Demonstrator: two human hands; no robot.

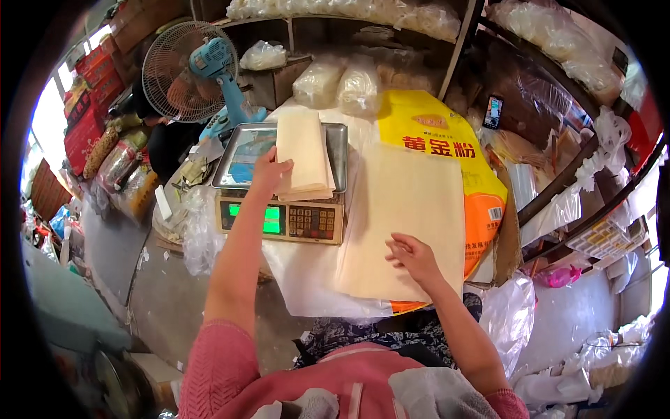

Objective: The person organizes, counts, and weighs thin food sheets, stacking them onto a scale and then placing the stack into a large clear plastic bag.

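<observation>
A folded stack of thin cream sheets (303, 152) lies on the steel pan (336, 137) of a digital weighing scale (315, 222) with lit green displays. My left hand (270, 170) grips the stack's left edge, thumb on top and fingers partly hidden. To the right, large flat cream sheets (408, 209) lie over a yellow and orange printed sack (419, 112). Just above the lower part of these sheets is my right hand (413, 256), fingers loosely curled and apart, holding nothing.
A blue fan (214, 60) stands behind the scale at the left, near a partly visible person in dark clothes (170, 146). Filled clear plastic bags (358, 86) sit at the table's back. Crumpled plastic (199, 230) lies left of the scale. A phone (493, 111) is propped at the right.
</observation>
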